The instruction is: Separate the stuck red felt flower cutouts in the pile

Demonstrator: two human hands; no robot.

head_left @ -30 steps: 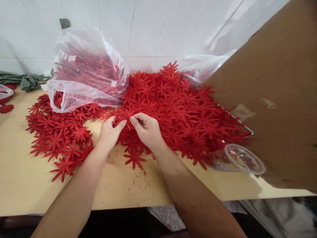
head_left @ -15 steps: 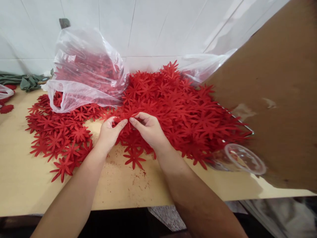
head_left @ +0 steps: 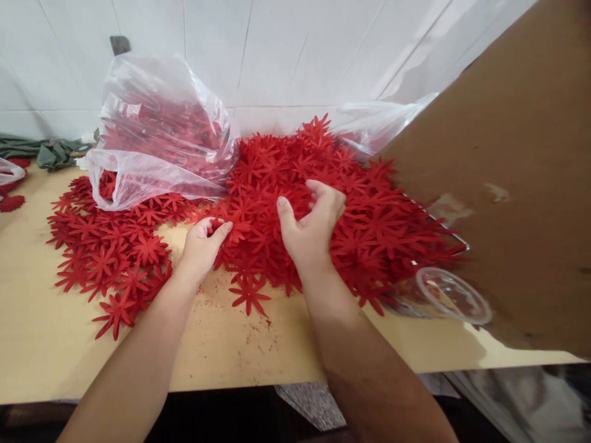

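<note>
Between thumb and fingers, my left hand [head_left: 205,240] pinches a red fabric flower [head_left: 237,226] with narrow petals, held in front of the big heap. My right hand [head_left: 311,224] is over the heap of red flowers [head_left: 369,209], its thumb and fingers apart and nothing seen between them. Loose red flowers [head_left: 101,246] lie in a second, flatter pile left of my left hand. A single flower [head_left: 249,294] sticks out at the heap's front edge, below my hands.
Behind the left pile stands a clear plastic bag [head_left: 161,129] full of red flowers. A large brown board [head_left: 517,184] leans in from the right, beside a clear plastic tub [head_left: 455,295]. Green cloth [head_left: 55,152] lies at the far left. Red crumbs dot the table [head_left: 221,363].
My right hand has let go of the flower and moved right and slightly up, its fingers opening. My left hand stays in place, still pinching the flower.
</note>
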